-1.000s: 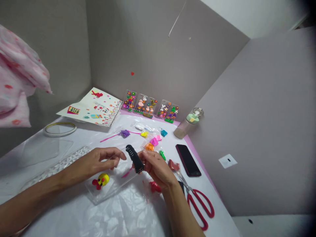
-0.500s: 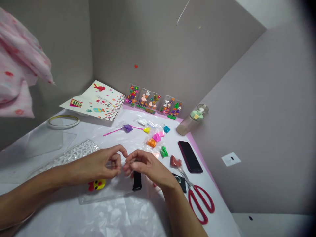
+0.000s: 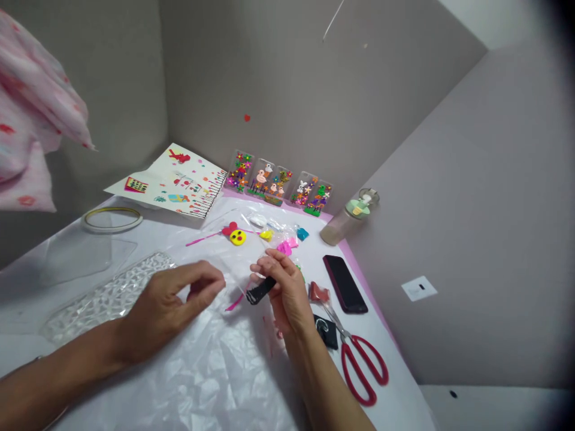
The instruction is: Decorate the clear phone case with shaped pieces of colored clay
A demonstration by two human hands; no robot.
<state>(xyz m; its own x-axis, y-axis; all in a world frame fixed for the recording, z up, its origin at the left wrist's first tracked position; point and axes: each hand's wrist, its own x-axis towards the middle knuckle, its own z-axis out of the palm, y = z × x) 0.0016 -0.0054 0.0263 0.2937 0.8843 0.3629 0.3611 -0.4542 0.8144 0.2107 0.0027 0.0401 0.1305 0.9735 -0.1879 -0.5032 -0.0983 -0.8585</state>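
My right hand point(image 3: 287, 287) grips a clear, thin plastic case by its edge, near a black strip point(image 3: 260, 291) with a rough end. A yellow chick face point(image 3: 238, 237) with a red piece beside it shows on the case, tilted up in front of me. My left hand point(image 3: 175, 299) is to the left, thumb and forefinger pressed together; what they pinch, if anything, is too small to make out. A pink stick end point(image 3: 234, 303) lies between the hands.
Small bags of coloured clay point(image 3: 284, 247) lie beyond my hands. Red-handled scissors point(image 3: 359, 365), a phone point(image 3: 345, 284) and a bottle point(image 3: 348, 218) are at right. Decorated clear cases point(image 3: 269, 182) lean on the wall. A textured clear panel point(image 3: 108, 293) and tape ring point(image 3: 112, 219) are at left.
The clear case with the chick face has been lifted and turned, its face now farther away. My right hand has tilted with it, and my left hand has drawn back leftward.
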